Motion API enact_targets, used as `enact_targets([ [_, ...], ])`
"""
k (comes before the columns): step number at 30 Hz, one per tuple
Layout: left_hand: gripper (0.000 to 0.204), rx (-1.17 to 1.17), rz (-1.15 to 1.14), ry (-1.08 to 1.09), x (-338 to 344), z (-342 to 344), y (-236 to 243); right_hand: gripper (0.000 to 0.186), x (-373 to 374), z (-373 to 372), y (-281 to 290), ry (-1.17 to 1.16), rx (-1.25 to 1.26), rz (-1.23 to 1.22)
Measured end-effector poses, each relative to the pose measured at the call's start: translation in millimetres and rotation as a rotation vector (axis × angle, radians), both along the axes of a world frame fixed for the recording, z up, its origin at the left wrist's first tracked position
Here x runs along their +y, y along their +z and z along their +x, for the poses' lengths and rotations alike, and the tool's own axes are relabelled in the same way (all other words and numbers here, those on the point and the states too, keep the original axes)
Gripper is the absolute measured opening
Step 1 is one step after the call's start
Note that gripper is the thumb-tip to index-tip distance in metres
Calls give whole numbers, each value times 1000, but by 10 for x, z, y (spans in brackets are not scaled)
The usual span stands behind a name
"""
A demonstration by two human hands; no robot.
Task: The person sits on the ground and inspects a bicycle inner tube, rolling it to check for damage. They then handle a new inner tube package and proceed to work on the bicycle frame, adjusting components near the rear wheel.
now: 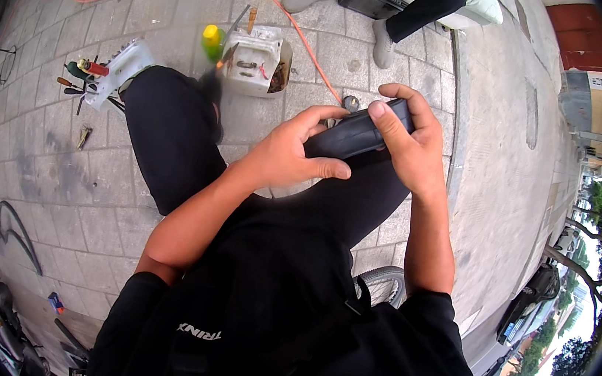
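Note:
A thick black rubber bundle [351,138], which looks like a folded inner tube, is held up over my lap between both hands. My left hand [287,145] grips its left end, thumb along the lower edge and fingers behind. At the other end, my right hand [417,142] presses its thumb on top while the fingers curl round the far side. Just beyond the bundle, a small round metal fitting [351,104] shows at the end of an orange hose [306,44]. My palms hide part of the bundle.
A white open container [250,82] with tools stands ahead, beside a green bottle with a yellow cap [212,43]. Left of my knee is a white tool holder [128,64] with screwdrivers. A seated person's shoes [384,45] rest beyond. A bicycle wheel [383,283] lies at my right.

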State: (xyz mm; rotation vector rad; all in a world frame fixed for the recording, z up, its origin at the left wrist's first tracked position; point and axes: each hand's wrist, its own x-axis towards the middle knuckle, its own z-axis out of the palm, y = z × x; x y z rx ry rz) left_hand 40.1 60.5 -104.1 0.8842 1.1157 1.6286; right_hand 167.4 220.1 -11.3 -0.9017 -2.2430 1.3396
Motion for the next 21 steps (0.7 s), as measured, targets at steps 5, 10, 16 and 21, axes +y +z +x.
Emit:
enact_targets([
  [5, 67, -256, -64, -207, -89, -132, -25, 38, 13, -11, 143, -34, -16, -303],
  [10, 59, -290, 94, -161, -51, -65, -56, 32, 19, 32, -53, 8, 229, -1049],
  [16, 64, -233, 247, 63, 71, -9, -94, 52, -215, 18, -365, 94, 246, -1246],
  [21, 59, 59, 210, 166, 92, -1, -135, 52, -384, -134, -330, -30, 227, -989],
])
